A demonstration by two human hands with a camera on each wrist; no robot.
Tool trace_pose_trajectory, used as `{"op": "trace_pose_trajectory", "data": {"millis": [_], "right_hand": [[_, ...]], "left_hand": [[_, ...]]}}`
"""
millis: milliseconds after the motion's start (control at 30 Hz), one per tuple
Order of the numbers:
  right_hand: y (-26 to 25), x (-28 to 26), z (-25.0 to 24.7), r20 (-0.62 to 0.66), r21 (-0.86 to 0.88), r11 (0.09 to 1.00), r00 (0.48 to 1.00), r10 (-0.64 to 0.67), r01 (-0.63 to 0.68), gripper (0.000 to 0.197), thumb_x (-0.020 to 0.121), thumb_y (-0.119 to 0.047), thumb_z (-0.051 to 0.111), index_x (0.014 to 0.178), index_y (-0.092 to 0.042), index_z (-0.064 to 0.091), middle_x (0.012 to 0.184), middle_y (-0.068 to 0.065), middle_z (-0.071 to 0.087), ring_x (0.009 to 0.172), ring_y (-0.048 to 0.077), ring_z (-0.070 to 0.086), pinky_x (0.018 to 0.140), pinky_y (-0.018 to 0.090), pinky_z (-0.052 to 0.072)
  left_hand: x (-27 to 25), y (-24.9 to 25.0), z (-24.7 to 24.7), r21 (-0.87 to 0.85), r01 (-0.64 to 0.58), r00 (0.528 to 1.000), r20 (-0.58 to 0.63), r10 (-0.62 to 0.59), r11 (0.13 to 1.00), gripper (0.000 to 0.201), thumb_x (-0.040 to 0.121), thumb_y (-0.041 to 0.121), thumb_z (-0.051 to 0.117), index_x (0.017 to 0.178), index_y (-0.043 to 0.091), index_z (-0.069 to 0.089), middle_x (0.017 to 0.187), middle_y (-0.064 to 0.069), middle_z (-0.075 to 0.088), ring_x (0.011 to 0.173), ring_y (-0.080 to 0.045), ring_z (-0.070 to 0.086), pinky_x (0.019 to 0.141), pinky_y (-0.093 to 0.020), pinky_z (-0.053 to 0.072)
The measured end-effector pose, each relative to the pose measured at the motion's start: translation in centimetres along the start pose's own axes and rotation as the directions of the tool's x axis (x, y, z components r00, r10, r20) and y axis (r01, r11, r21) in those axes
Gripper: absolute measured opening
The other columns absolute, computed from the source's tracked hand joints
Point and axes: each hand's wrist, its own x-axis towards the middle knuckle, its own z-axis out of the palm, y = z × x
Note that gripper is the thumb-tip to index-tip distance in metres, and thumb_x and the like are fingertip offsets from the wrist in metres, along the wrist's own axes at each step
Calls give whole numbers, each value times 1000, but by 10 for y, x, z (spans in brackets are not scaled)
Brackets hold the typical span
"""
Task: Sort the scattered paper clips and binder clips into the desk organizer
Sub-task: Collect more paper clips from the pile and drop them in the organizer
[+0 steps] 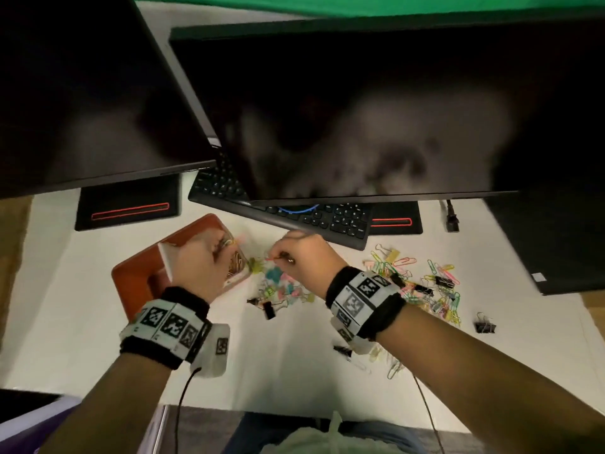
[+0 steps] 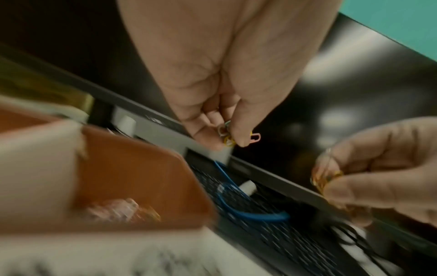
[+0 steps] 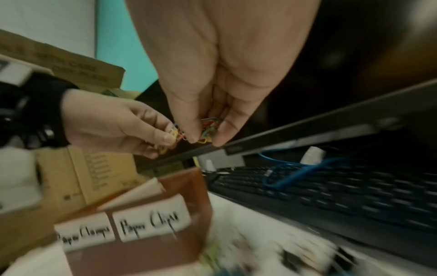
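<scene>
Brown leather-look desk organizer (image 1: 137,273) sits on the white desk (image 1: 82,322) left of centre, with both hands raised over its near-right corner. From the head view the left hand (image 1: 196,267) hides most of the tray and the fingers cannot be read; the left wrist view shows its fingertips (image 2: 241,138) pinching a small bunch of coloured paper clips (image 2: 227,134), pink and yellow loops poking out. The right hand (image 1: 304,260) likewise pinches its own cluster of coloured paper clips (image 3: 208,128) between thumb and fingers, seen clearly only from the right wrist.

That view alone shows two white handwritten labels (image 3: 123,227) on the organizer's front wall: one seems to read "Paper Clips", the other is too blurred to be sure. Only the head camera takes in the scattered heap of coloured paper clips and black binder clips (image 1: 425,290) lying on the desk to the right, near the black keyboard (image 1: 327,221). A blue cable (image 3: 283,177) lies across the keys.
</scene>
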Motion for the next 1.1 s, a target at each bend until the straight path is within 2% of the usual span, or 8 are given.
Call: {"op": "trace_pose_trajectory", "data": {"millis": [67,200,400,533,633,833,1000,1100], "right_hand": [[-31,29,15,-9,29,999,999,-32,32,10,82,-7,60,87,-11,68,91,9,64,83,26,61,80,38,51],[-58,70,52,85,49,993,991,102,-106,16,86,-11,56,101,-13,63,102,14,63,94,32,60,86,39,51],[-55,68,69,94,127,972,978,188,-200,36,87,-18,59,123,-15,52,116,13,63,106,27,60,93,40,49],[-31,34,49,-64,276,957,992,113,-91,22,90,-19,56,112,-18,59,107,-2,59,97,13,60,88,23,50],[13,-9,27,-150,222,962,969,196,-160,14,89,-16,57,103,-18,62,92,-11,53,76,1,55,70,6,42],[105,-99,1,-166,106,862,846,506,-495,14,86,-9,59,96,-19,58,86,-4,58,66,6,55,65,26,47],[134,-131,-16,-129,72,795,785,606,-602,30,85,-7,58,114,-12,58,105,2,59,87,16,57,80,25,47],[148,-142,-24,-150,71,768,754,639,-637,39,83,-6,58,121,-12,55,116,9,58,102,25,57,92,32,48]], "left_hand": [[8,-19,-18,40,112,993,-28,-111,993,18,88,24,59,96,8,60,87,-11,65,83,-27,60,78,-35,49],[20,-42,-26,11,222,974,37,-222,975,22,86,20,61,103,7,63,105,-10,67,93,-21,59,90,-30,44],[9,-46,-23,84,107,991,77,-114,991,38,89,8,51,127,12,52,127,-13,58,118,-27,53,104,-40,42],[-6,-25,-14,-85,-48,994,95,56,995,32,88,8,54,119,15,58,120,-4,56,101,-11,56,92,-20,39],[-19,-2,8,-196,-112,974,173,146,974,24,87,9,58,108,16,62,108,0,61,91,-9,59,83,-22,49],[-40,38,83,-179,-149,859,464,217,972,22,86,15,58,108,17,59,102,0,62,81,-9,60,72,-16,46],[-41,59,128,-37,-212,759,624,188,977,34,86,12,57,119,19,52,122,-2,49,103,-17,55,92,-27,46],[-36,63,144,70,-301,746,638,189,951,43,85,5,54,124,21,46,129,-2,42,114,-20,49,100,-31,42]]}}
